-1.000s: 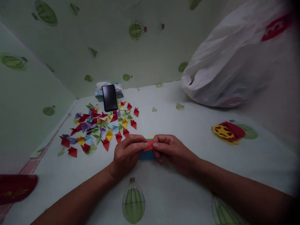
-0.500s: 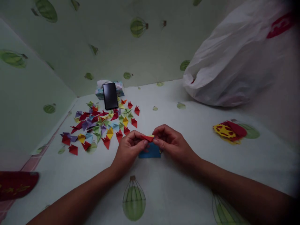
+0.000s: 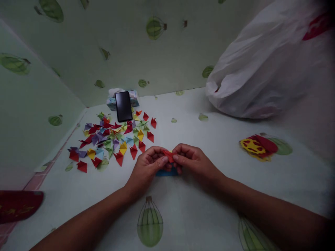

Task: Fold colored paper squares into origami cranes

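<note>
Over table point(image 3: 204, 198), left hand point(image 3: 146, 169) and right hand point(image 3: 195, 162) pinch one red paper point(image 3: 168, 155).

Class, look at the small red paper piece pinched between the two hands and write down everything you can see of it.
The red paper piece is small, thin and matt, folded into a pointed, roughly triangular shape. Its creases are too dim to make out. It is pinched from both sides by the fingers of the left hand and the right hand, which hide most of it. A blue paper lies on the table just below it; whether the two touch cannot be told.
</note>
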Tool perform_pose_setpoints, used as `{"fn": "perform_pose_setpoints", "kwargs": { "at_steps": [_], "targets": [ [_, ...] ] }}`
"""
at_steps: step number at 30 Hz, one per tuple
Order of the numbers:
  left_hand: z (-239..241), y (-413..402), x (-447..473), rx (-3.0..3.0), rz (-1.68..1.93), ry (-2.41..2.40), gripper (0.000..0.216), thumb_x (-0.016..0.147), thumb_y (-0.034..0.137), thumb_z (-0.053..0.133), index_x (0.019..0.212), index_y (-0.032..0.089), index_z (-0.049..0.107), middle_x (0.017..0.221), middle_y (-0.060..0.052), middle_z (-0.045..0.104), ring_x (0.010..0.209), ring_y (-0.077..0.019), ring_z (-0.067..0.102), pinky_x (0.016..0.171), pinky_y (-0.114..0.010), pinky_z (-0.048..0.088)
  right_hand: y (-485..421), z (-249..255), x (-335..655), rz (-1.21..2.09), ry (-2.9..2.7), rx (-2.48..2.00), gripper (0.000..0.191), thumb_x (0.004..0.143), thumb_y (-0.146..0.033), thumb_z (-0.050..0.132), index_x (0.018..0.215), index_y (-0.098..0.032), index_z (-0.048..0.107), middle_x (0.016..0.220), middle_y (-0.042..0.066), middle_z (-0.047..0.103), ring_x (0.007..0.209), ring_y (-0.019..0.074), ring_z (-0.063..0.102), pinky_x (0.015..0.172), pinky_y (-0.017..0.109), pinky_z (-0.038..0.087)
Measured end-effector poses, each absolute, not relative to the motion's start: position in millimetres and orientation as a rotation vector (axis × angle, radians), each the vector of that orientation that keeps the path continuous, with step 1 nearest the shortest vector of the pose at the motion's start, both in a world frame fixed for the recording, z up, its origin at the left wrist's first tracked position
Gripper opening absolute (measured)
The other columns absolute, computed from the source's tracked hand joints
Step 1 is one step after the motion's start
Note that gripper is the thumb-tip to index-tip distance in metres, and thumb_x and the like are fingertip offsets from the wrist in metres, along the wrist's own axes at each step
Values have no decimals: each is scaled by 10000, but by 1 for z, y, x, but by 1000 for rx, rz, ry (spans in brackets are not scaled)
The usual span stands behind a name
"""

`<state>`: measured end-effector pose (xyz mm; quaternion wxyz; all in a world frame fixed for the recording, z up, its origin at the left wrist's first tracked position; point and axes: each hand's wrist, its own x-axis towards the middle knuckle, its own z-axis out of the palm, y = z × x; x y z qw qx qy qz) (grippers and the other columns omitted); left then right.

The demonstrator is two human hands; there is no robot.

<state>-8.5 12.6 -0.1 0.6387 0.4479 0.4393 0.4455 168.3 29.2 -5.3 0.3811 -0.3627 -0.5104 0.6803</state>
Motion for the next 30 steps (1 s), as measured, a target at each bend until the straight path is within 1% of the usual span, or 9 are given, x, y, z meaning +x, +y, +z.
{"fn": "perform_pose_setpoints", "kwargs": {
  "at_steps": [2,4,9,15,19,23,26,30],
  "targets": [
    [-2,13,-9,1021,1021,968,248,813,312,734,1014,178,679,825,-19,714,706,-124,669,694,-248,547,29,-6,169,1764,-1239,-915,234,838,-384,675,799,-171,588,666,-18,597,541,92,515,563,252,407],
    [-3,14,-10,1026,1019,956,254,815,307,732,1028,177,681,834,-25,717,703,-125,666,696,-252,547,29,-6,169,1772,-1220,-912,241,839,-388,675,792,-170,584,646,-22,593,528,89,506,556,248,399],
    [-1,14,-9,1060,1013,981,179,811,299,732,929,170,695,835,-24,708,700,-120,657,705,-248,542,29,-6,168,1672,-1346,-963,229,821,-377,666,762,-181,562,652,-23,567,547,101,498,547,255,393],
    [0,13,-10,1066,998,998,147,808,281,726,891,165,687,793,-10,699,702,-115,657,696,-231,539,28,-7,168,1484,-1535,-1034,201,826,-328,631,714,-187,541,681,-1,563,616,124,480,566,268,377],
    [-3,14,-10,1028,1003,998,150,812,283,726,891,164,678,794,-5,701,703,-106,654,701,-222,537,26,-7,167,1518,-1521,-1001,144,860,-324,598,824,-194,549,689,-9,557,606,128,497,564,274,395],
    [-4,14,-10,1007,999,989,146,808,276,725,866,158,661,752,1,696,672,-100,650,668,-214,532,25,-9,167,1475,-1585,-947,87,906,-289,550,916,-209,517,720,-5,576,604,134,531,574,283,428],
    [-1,14,-8,1026,1035,1042,150,783,266,727,813,147,640,704,3,685,628,-102,638,623,-214,524,23,-10,167,1267,-1683,-960,70,927,-251,536,981,-213,512,792,14,592,672,146,554,608,286,444],
    [5,11,-4,1046,1134,1143,154,749,239,719,757,154,591,664,14,672,589,-104,629,596,-220,522,19,-8,168,737,-1874,-857,33,916,-196,580,936,-191,555,844,36,571,757,162,539,672,305,449]
  ]
}}
